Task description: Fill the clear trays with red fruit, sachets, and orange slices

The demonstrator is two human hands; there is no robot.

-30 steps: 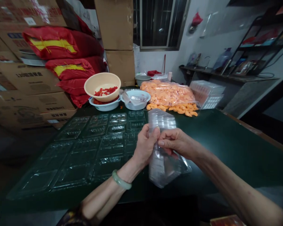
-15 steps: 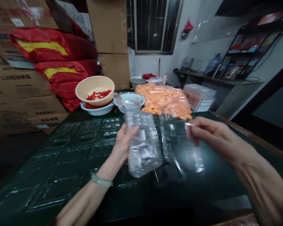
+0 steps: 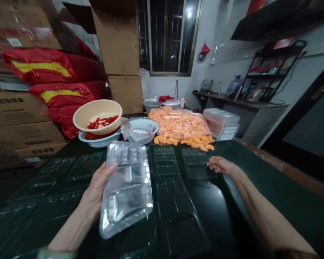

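My left hand (image 3: 101, 178) grips a thick stack of clear plastic trays (image 3: 128, 187) by its left edge, thumb on top, tilted above the table. My right hand (image 3: 220, 165) is out to the right, fingers pinched at the right edge of a single clear compartment tray (image 3: 198, 165) on the dark green table (image 3: 261, 172). Between the hands lie more clear trays, one near the back (image 3: 166, 167) and one closer to me (image 3: 180, 223). Further trays (image 3: 83, 165) are spread out in rows to the left, partly behind my left arm.
At the back, orange curved pieces (image 3: 199, 141) spill in front of a clear bag of them (image 3: 178, 122). A cream bowl (image 3: 79, 117) with red bits rests on a blue basin (image 3: 99, 142). Another pale blue bowl (image 3: 151, 135) and stacked clear containers (image 3: 226, 126) stand nearby.
The stack in my left hand has moved left and nearer to me. My right hand has lowered to the table, where a tray now lies at its fingertips. The view has shifted.
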